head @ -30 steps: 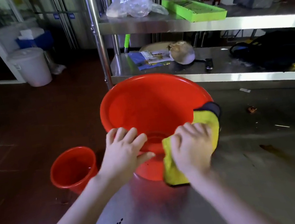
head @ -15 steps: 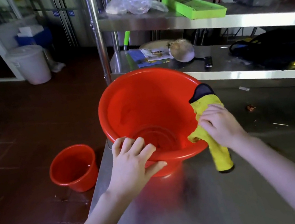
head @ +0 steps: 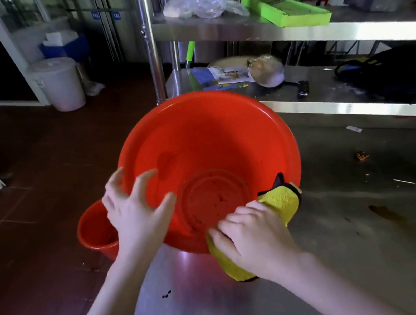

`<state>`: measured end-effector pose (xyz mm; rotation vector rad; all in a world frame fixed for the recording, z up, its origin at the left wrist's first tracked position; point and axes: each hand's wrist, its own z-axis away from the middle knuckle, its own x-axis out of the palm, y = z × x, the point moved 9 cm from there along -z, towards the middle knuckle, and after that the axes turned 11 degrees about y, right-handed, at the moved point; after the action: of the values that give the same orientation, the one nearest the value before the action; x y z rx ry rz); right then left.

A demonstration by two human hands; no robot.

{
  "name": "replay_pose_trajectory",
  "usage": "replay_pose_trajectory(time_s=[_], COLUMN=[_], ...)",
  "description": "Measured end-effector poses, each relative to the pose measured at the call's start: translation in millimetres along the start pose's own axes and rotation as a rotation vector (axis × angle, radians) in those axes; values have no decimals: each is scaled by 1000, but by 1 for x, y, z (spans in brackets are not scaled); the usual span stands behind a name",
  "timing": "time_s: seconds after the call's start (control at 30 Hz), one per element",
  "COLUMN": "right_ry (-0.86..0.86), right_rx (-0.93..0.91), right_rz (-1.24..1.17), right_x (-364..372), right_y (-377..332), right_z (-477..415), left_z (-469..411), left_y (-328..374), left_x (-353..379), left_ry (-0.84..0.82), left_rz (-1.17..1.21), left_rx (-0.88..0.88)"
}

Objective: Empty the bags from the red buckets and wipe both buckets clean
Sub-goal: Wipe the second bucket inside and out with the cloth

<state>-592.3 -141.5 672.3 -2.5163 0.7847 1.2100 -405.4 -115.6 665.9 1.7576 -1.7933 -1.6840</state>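
Observation:
A large red bucket [head: 198, 142] is tilted toward me on the steel table [head: 355, 242], its empty inside showing. My left hand [head: 136, 211] rests on its near left rim with fingers spread apart. My right hand [head: 254, 238] presses a yellow cloth [head: 281, 200] with a dark edge over the near right rim. A smaller red bucket [head: 95, 232] stands on the floor to the left, partly hidden behind my left hand.
Behind the bucket a steel rack holds a clear plastic bag [head: 198, 0], a green tray [head: 286, 8], papers [head: 220, 77] and a black bag [head: 403, 73]. A white lidded bin [head: 60, 83] stands on the tiled floor at far left. Small scraps [head: 361, 156] lie on the table.
My right hand has slid the yellow cloth from the bucket's right rim down to its near rim. The bucket is tipped further toward me, and my left hand's fingers have spread.

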Motion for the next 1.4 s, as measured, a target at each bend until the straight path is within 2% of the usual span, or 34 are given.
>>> replay_pose_trajectory(time_s=[0.07,0.2,0.4,0.57,0.67,0.83,0.97,1.23,1.4], right_ry=[-24,-178,-476,-507,-642,-761,-768,-714,-645], right_rx=[-69,-62,12,96,98,105,85,229,280], right_rz=[-19,33,58,80,112,145,225,292,290], right_x=[6,38,90,121,145,180,201,252,301], right_y=[-8,4,47,67,71,69,65,68,91], right_z=[15,41,94,110,125,142,143,124,80], left_z=[-3,23,53,58,63,75,74,69,66], left_y=[-21,-39,-78,-108,-129,-161,-176,-182,-188], left_x=[-2,12,60,103,126,147,153,161,165], left_ry=[74,126,54,65,59,105,140,157,162], left_rz=[-132,-92,-74,-36,26,82,114,202,210], left_rx=[-152,-37,-180,-231,-259,-282,-268,-191,-165])
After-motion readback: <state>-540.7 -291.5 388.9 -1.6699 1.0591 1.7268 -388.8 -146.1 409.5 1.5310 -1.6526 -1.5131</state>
